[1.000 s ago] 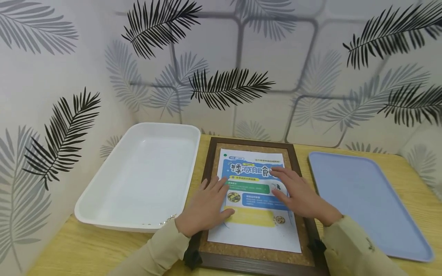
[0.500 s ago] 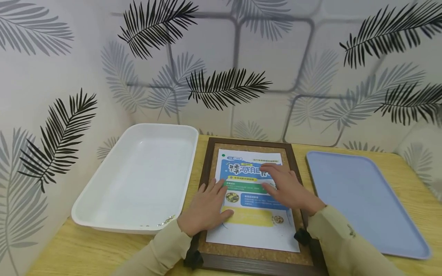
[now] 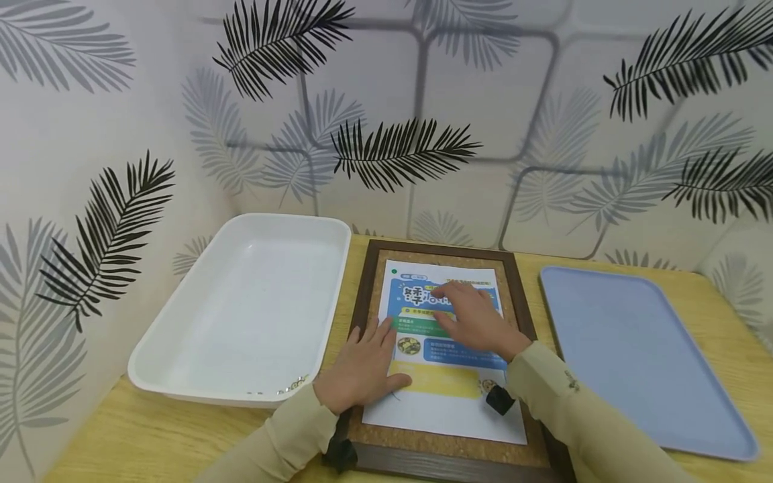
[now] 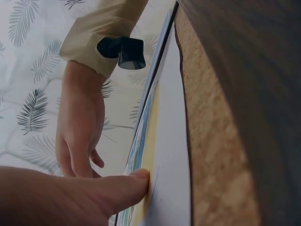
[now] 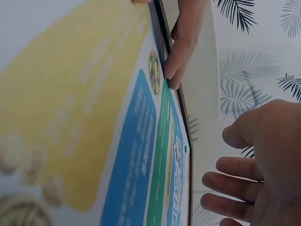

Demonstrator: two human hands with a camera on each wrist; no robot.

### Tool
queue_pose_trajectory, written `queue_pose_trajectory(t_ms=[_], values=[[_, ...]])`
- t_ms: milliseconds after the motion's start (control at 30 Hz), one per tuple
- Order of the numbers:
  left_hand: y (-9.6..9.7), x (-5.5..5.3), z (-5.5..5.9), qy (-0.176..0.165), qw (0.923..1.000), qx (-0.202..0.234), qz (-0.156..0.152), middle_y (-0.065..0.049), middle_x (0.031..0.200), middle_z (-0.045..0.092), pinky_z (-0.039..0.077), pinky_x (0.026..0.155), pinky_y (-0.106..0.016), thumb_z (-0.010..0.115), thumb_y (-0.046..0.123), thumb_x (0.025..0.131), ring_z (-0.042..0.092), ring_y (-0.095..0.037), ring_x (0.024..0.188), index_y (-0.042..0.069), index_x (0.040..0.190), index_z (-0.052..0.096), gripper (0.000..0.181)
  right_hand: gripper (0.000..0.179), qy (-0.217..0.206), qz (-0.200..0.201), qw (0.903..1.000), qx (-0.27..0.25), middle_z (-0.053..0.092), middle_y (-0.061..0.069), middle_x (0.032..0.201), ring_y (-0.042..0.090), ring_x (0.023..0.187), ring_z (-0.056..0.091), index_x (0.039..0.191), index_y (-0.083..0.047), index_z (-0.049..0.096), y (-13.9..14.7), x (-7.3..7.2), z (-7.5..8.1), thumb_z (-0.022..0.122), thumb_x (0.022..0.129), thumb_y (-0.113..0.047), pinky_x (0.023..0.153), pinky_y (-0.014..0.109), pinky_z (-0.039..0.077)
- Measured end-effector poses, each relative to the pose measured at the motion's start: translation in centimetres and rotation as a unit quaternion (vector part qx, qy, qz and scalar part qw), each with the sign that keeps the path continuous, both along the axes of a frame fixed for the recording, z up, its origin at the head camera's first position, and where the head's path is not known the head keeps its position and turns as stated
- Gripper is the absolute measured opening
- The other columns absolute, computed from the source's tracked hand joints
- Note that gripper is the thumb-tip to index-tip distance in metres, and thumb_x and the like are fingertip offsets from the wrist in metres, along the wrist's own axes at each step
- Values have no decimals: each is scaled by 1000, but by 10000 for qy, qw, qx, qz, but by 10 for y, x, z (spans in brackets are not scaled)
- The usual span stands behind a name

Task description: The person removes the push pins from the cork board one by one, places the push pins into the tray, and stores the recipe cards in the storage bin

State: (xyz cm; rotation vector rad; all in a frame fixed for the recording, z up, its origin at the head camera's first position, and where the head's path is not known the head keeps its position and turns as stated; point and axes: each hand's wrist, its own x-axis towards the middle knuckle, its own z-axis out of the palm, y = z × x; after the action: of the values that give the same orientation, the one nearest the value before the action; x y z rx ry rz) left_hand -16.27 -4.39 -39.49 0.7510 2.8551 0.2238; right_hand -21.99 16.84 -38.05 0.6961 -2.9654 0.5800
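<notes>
A printed sheet (image 3: 443, 422) with blue, green and yellow blocks lies on a cork board (image 3: 447, 441) in a dark brown frame (image 3: 443, 463). A small green dot (image 3: 394, 272) marks the sheet's top left corner. My left hand (image 3: 362, 367) rests on the sheet's left side with its fingers spread; the left wrist view has its thumb (image 4: 127, 186) on the yellow block. Over the sheet's upper middle is my right hand (image 3: 474, 318), holding nothing. Its fingers (image 5: 233, 186) are loosely bent and raised off the paper in the right wrist view.
To the left of the board stands a deep white tray (image 3: 266, 295), with a few shiny bits (image 3: 294, 384) at its near edge. A shallow blue tray (image 3: 634, 355) lies to the right. All rest on a wooden table (image 3: 133, 436) against a leaf-patterned wall (image 3: 374, 80).
My right hand has moved left across the sheet, from its right edge to above the middle of the title. My left hand has kept its place on the left side.
</notes>
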Motion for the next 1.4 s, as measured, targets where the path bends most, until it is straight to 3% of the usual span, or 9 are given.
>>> queue_pose_trajectory(t_ms=[300, 500, 633, 833, 1100, 1400], values=[[-5, 0, 3, 23, 10000, -9, 27, -16, 158, 24, 24, 114, -52, 54, 51, 94, 21, -34, 146, -1, 147, 35, 77, 28, -113, -15, 9984, -552, 66, 12, 108, 25, 95, 61, 117, -1, 61, -23, -22, 4, 58, 94, -17, 85, 42, 50], [-5, 3, 5, 178, 9996, -197, -60, -16, 157, 28, 29, 112, -51, 53, 52, 94, 25, -34, 145, 0, 145, 38, 75, 24, -451, -85, 9949, -902, 67, 10, 100, 20, 82, 62, 114, 0, 60, -32, -31, -2, 57, 94, -13, 77, 38, 51], [-4, 7, 5, 421, 9983, -376, -124, -17, 154, 33, 35, 108, -50, 53, 52, 94, 32, -34, 142, 0, 142, 44, 71, 23, -544, -181, 9948, -845, 68, 9, 96, 18, 79, 62, 112, -2, 61, -42, -38, -12, 58, 93, -14, 74, 36, 51], [-6, 10, 3, 448, 9979, -458, -50, -16, 153, 35, 37, 106, -49, 53, 53, 94, 35, -33, 141, 2, 141, 46, 70, 19, -618, -358, 9948, -721, 65, 8, 91, 17, 77, 59, 107, -3, 62, -57, -49, -24, 58, 93, -15, 73, 34, 50], [-4, 7, 2, 853, 9949, -502, -211, -16, 150, 41, 42, 101, -48, 52, 54, 93, 42, -31, 137, 3, 140, 48, 70, 19, -805, -495, 9926, -761, 65, 9, 89, 17, 72, 58, 108, -3, 60, -54, -61, -21, 58, 93, -15, 71, 34, 49], [-1, 7, 3, 709, 9965, -368, -229, -17, 150, 40, 43, 100, -48, 55, 54, 92, 42, -32, 136, 3, 139, 49, 69, 27, -822, -554, 9946, -298, 69, 13, 97, 23, 82, 65, 112, 1, 61, -56, -73, -18, 56, 95, -20, 79, 39, 52]])
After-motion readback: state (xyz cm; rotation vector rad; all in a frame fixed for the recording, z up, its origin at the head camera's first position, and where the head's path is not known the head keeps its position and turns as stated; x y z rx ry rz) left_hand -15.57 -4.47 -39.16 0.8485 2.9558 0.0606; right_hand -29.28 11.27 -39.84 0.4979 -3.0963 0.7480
